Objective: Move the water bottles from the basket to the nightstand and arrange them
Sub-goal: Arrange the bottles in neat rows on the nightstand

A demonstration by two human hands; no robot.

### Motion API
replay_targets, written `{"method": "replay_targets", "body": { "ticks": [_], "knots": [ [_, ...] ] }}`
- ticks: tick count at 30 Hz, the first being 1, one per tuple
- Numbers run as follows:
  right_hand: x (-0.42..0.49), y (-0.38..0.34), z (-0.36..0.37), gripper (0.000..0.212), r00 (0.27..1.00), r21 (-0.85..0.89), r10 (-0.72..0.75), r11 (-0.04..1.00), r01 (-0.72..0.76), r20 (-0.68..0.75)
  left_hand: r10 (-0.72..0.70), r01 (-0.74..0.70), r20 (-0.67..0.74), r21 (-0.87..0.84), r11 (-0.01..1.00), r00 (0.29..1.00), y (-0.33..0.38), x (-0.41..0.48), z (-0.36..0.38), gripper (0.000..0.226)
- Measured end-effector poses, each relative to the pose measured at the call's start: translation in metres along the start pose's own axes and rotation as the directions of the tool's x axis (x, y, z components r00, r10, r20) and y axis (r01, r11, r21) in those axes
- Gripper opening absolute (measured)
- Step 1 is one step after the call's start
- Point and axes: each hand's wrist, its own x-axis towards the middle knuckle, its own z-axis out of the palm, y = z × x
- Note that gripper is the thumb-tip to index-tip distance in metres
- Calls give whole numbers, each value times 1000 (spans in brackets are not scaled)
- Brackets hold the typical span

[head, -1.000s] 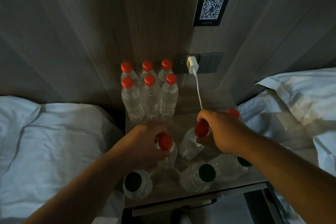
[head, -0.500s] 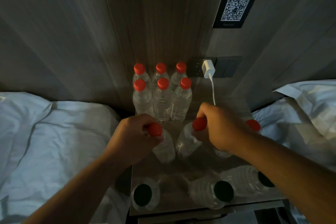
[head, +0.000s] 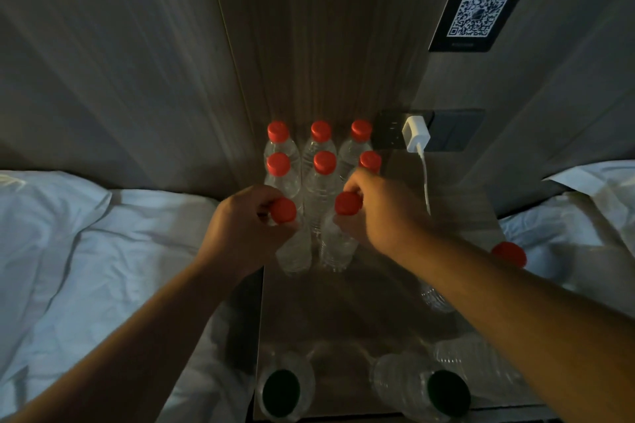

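We see bottles (head: 319, 192) of clear thin plastic w/ ribbed walls. Red caps (head: 321, 130) are smooth plastic, semi-matt; dark caps (head: 281, 391) look like the same plastic. Tabletop (head: 343, 312) is glossy and mirrors the bottles. Wall panel (head: 309, 45) is wood grain, matt. Bedding (head: 86, 251) is white cloth, creased, matt. Charger (head: 416, 132) is white glossy plastic. Sign (head: 481, 0) is dark, smooth, w/ slight sheen.

The red-capped bottles (head: 319, 189) are clear with ribbed walls. Two near bottles (head: 395, 381) carry caps (head: 448, 391) that look dark green, though the light is poor. The charger (head: 416, 132) is white; the sign (head: 481, 0) is black with a white QR pattern; the wall panel (head: 309, 45) shows brown wood grain.
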Motion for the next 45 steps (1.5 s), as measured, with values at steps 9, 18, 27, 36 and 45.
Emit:
{"method": "replay_targets", "body": {
  "ticks": [9,18,27,36,45],
  "knots": [
    [-10,9,26,52,974,226,181,952,-208,135,-82,82,5,-72,994,997,-41,-7,38,68],
    [-7,17,49,48,987,345,162,925,-159,22,-105,126,90,-264,956,990,-53,0,59,71],
    [-3,18,56,55,995,361,96,928,-94,12,-77,91,54,-360,929,996,-45,0,59,70],
    [1,17,57,55,994,324,109,940,-110,22,-66,100,104,-369,924,992,-56,6,59,84],
    [0,18,63,51,997,353,82,932,-81,11,-60,122,179,-356,927,982,-64,11,57,79]
  ]
}}
